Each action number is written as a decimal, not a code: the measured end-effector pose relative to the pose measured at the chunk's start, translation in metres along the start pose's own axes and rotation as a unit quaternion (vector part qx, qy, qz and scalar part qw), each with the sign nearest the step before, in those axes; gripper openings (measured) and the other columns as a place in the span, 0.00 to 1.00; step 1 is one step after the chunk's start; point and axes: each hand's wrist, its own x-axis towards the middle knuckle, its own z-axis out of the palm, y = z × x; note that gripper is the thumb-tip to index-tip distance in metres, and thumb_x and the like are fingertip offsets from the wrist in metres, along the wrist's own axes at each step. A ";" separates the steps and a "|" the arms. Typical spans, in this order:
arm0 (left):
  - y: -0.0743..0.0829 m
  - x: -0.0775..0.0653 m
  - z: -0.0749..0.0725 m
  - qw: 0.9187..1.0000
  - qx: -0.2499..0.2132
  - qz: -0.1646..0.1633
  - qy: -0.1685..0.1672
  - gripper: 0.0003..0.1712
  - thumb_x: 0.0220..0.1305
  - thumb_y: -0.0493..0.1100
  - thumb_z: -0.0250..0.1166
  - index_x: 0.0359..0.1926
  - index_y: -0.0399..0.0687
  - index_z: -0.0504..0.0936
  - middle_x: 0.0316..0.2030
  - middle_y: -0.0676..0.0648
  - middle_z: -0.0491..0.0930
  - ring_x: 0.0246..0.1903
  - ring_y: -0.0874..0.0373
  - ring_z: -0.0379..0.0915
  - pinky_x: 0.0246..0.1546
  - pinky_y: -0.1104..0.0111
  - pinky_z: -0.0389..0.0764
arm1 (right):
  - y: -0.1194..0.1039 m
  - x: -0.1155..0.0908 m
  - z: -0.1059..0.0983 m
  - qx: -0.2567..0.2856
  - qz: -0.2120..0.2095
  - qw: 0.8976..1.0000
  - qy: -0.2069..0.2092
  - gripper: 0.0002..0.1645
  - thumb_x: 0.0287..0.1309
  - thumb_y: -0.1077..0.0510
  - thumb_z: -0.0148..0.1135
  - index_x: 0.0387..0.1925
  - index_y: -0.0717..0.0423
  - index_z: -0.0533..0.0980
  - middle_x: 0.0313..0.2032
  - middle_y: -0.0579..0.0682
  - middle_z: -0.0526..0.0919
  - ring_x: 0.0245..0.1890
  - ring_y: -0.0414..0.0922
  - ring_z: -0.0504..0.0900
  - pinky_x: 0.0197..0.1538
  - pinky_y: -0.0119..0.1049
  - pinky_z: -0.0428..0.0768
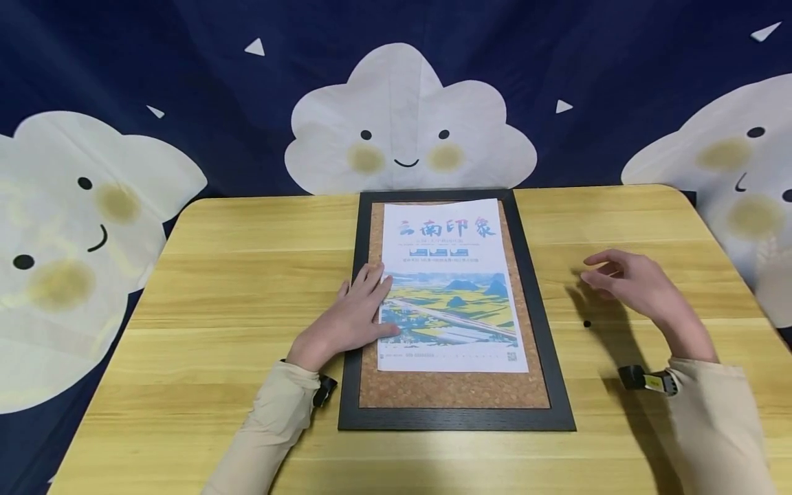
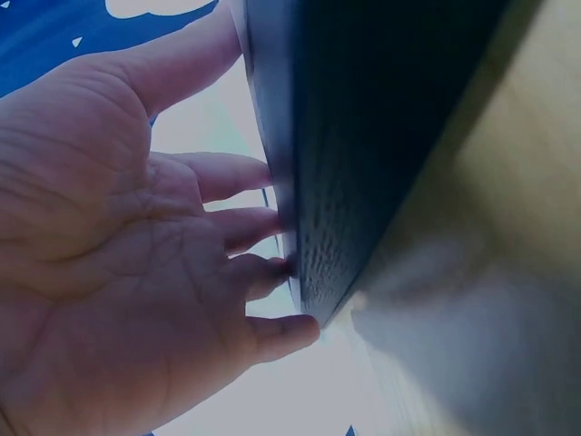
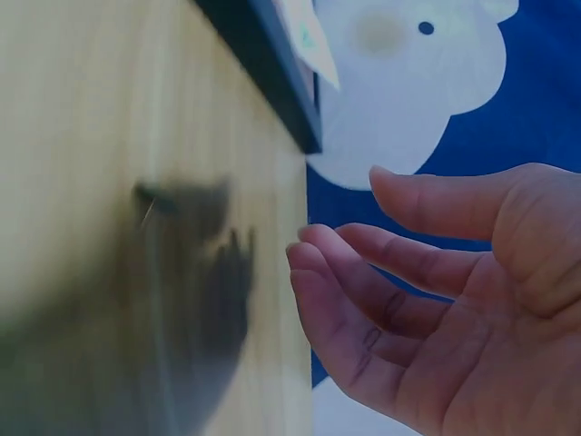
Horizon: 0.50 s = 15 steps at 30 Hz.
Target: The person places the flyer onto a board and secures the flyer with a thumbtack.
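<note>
A printed poster (image 1: 448, 309) with a landscape picture lies on a cork board (image 1: 454, 390) in a black frame (image 1: 456, 419). My left hand (image 1: 353, 313) rests on the poster's left edge, fingers spread and fairly straight. In the left wrist view its fingertips (image 2: 259, 177) overlap the dark side of the frame (image 2: 345, 136). My right hand (image 1: 631, 280) hovers over the table right of the board, fingers loosely bent and nothing between them. Below it on the table lies a small black thumbtack (image 1: 587, 324); its thin needle shows in the right wrist view.
The board lies on a light wooden table (image 1: 235, 275), its top reaching the table's far edge. Behind hangs a dark blue cloth (image 1: 247, 103) printed with white clouds (image 1: 402, 89). A dark wrist device (image 1: 646, 379) sits at the right sleeve.
</note>
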 end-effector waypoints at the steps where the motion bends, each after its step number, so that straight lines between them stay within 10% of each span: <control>1: 0.000 0.000 0.000 1.000 0.002 -0.002 0.000 0.51 0.73 0.55 0.66 0.82 0.37 0.50 0.82 0.37 0.35 0.80 0.40 0.24 0.75 0.37 0.36 | 0.003 -0.001 -0.001 -0.012 -0.001 1.000 0.000 0.29 0.76 0.53 0.58 0.63 0.74 0.71 0.51 0.72 0.82 0.38 0.48 0.85 0.36 0.36 0.82; 15: 0.002 0.000 -0.001 1.000 0.005 -0.006 -0.004 0.51 0.73 0.55 0.66 0.82 0.37 0.49 0.82 0.38 0.34 0.80 0.41 0.22 0.76 0.40 0.38 | 0.025 -0.009 -0.004 -0.103 -0.004 0.993 -0.057 0.18 0.70 0.54 0.65 0.47 0.68 0.80 0.37 0.55 0.87 0.33 0.45 0.80 0.35 0.40 0.76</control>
